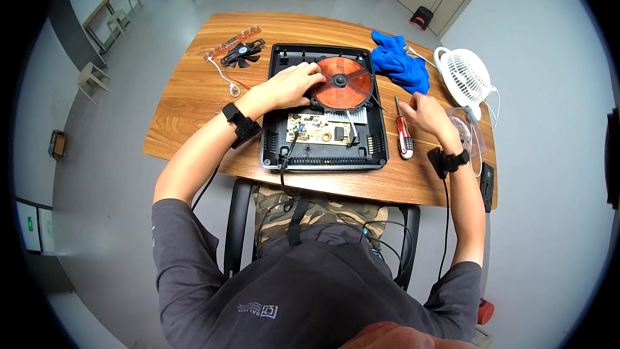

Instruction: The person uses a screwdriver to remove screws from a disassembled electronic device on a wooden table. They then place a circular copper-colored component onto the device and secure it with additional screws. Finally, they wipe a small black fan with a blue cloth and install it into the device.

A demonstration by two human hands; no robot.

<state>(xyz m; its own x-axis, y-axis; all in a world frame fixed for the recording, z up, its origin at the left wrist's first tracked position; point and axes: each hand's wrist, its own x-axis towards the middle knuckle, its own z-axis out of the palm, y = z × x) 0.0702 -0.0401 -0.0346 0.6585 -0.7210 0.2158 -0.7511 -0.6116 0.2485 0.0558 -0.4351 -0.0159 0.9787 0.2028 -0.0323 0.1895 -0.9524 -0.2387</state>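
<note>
An opened black induction cooker base [274,148] lies on the table in front of me. In its far part sits a round copper coil [345,94] with a dark centre, and nearer to me a circuit board [316,130] beside a silver heat sink. My left hand [294,86] is closed on the coil's left edge, its fingertips partly hidden. Right of the base, a red and white screwdriver [404,139] lies with its shaft pointing away from me. My right hand [423,115] is curled close to that shaft; what its fingers hold, if anything, is hidden.
At the far left lie a black fan [243,53] and an orange strip board [234,41] with a white cable. A blue cloth [399,64], a white fan [466,76] and a clear plastic bag [462,128] are to the right. A black tool [487,186] lies by the right edge.
</note>
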